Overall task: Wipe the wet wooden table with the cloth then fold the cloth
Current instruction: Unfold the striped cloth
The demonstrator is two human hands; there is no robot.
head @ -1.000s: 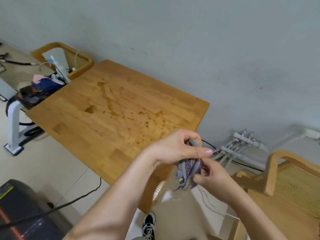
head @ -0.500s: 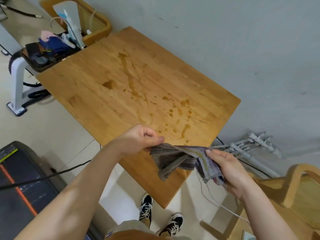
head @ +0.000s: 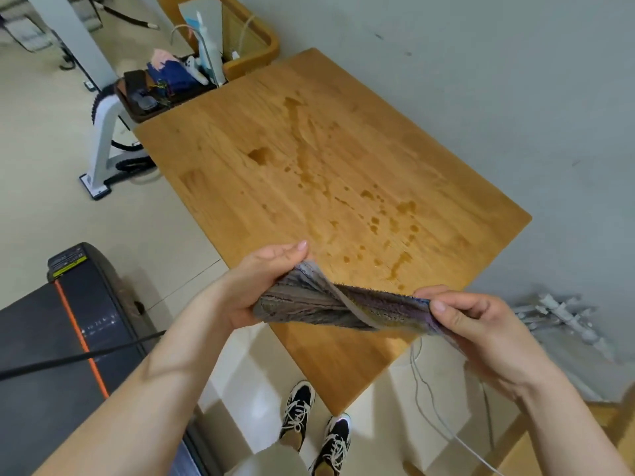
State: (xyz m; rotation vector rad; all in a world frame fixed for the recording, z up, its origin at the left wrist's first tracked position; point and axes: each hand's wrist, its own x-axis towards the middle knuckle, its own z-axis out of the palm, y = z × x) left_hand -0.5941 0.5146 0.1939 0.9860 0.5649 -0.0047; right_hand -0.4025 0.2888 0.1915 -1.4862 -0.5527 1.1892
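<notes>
Where your left hand (head: pixel 254 286) is gripping: the grip is clamped on the left end of the cloth (head: pixel 343 304), with the fingers curling over the top of it.
Right hand (head: pixel 481 324): its grip is pinching the cloth's right end, thumb lying on top and fingers curling beneath.
Cloth: it is stretching between your two hands, striped grey and purple, twisting once near its middle. You are holding it in the air over the near corner of the table (head: pixel 343 132); whether it is brushing the wood, I cannot tell.
Table: the wooden top is carrying nothing but water, and its far long side is running close along the wall (head: pixel 481 63).
Wet patches (head: pixel 378 214): drops and streaks are spreading across the middle of the table, from a darker puddle on the left down to the edge just beyond the cloth.
Shoes (head: pixel 316 427): you are standing in black-and-white laced shoes on the pale floor, just beside the table's near corner.
White cable (head: pixel 426 389): it is trailing down under your right wrist toward the floor.
Treadmill (head: pixel 51 338): a dark machine with an orange stripe is sitting to your left, with a black cable (head: pixel 86 355) crossing over it.
Tray (head: pixel 161 87): it is sitting at the table's far left end, holding dark clutter.
Wooden chair (head: pixel 247 39): it is standing behind the tray, against the wall.
</notes>
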